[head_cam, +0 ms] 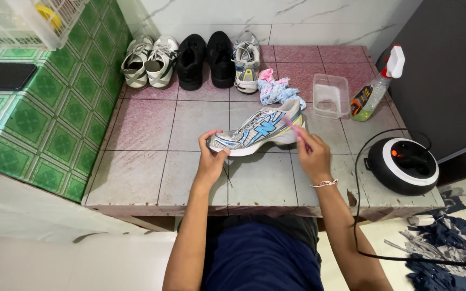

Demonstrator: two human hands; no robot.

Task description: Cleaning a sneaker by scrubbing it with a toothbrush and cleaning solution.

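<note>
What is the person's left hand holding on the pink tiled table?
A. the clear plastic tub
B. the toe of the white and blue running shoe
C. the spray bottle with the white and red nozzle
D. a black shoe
B: the left hand grips the toe end of the white and blue running shoe, while the right hand holds a thin pink stick at its heel.

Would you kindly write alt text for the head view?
A person's left hand holds the toe of a blue-and-silver sneaker on a pink tiled counter, while the right hand applies a pink brush near its heel.
</note>
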